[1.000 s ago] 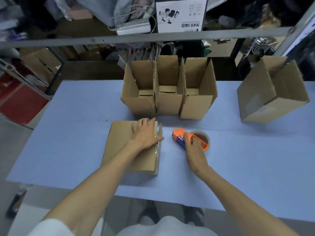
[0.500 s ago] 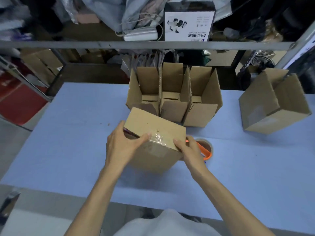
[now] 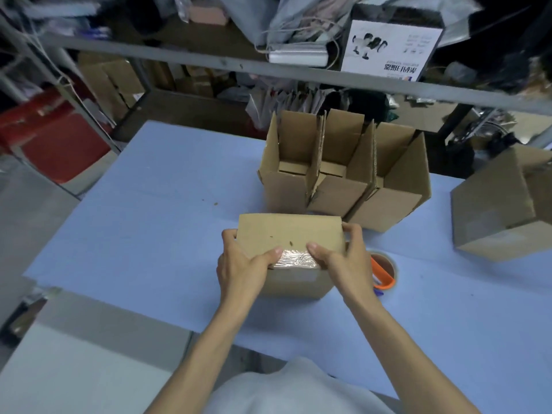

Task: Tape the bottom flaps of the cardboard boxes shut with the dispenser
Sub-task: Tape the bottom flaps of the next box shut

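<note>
Both hands grip one cardboard box (image 3: 286, 234) at the near middle of the blue bench (image 3: 149, 210). The left hand (image 3: 239, 264) clasps its left edge and the right hand (image 3: 343, 258) its right, thumbs pressed beside the shiny tape strip (image 3: 294, 259) folded over the near edge. To finish well, rub the tape end flat down the side wall, leaving no wrinkles. The orange tape dispenser (image 3: 382, 271) lies just right of the box.

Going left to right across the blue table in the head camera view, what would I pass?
Left hand → box being held → right hand → orange tape dispenser → lone cardboard box at the right edge.
</note>
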Demonstrator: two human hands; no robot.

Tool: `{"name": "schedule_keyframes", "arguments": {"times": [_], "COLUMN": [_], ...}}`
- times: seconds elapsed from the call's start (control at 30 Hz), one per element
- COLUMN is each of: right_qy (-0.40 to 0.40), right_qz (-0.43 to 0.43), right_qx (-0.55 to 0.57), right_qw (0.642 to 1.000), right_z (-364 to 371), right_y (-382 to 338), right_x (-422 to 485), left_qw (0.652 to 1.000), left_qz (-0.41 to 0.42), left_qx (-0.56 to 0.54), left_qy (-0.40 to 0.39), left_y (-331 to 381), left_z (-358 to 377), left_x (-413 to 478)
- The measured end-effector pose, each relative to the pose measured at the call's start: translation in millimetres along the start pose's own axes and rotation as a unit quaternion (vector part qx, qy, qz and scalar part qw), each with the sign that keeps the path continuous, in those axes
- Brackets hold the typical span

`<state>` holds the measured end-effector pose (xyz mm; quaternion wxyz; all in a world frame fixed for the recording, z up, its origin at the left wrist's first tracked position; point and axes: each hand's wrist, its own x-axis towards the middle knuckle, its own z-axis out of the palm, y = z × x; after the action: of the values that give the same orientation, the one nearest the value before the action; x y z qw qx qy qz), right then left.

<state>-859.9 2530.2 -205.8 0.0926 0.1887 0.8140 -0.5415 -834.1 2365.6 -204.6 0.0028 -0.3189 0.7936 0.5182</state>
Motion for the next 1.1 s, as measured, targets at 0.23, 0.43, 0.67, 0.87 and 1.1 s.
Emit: {"name": "schedule_keyframes", "arguments": {"times": [0.23, 0.43, 0.67, 0.87, 1.1], "right_qy": [-0.024, -0.118, 0.01, 0.056, 0.075], "right_qz": [-0.019, -0.011, -0.431, -0.476, -0.521], "right_qx": [-0.121, -0.09, -0.241, -0.197, -0.228], "right_qw": [0.992, 0.989, 0.87, 0.855, 0.819], "right_z": [6.3, -6.4, 4.1, 7.6, 9.4], "right_y": [-6.3, -6.8, -3.3, -5.4, -6.8], "right_x": [-10.9, 9.0, -1.7, 19.7, 39.3], "left_qw": [1.0, 0.999, 0.982, 0.878, 0.814], "left_qz": [0.001, -0.014, 0.145, 0.449, 0.537], "left_qx": [0.01, 0.008, 0.118, 0.162, 0.205], "left_qy": [-0.016, -0.029, -0.024, -0.044, 0.081], "left_y": [3.2, 8.4, 23.0, 12.2, 14.0], "left_z": [-1.4, -4.2, 7.4, 7.2, 19.4], "left_x": [1.9, 13.7, 28.7, 37.4, 47.5]}}
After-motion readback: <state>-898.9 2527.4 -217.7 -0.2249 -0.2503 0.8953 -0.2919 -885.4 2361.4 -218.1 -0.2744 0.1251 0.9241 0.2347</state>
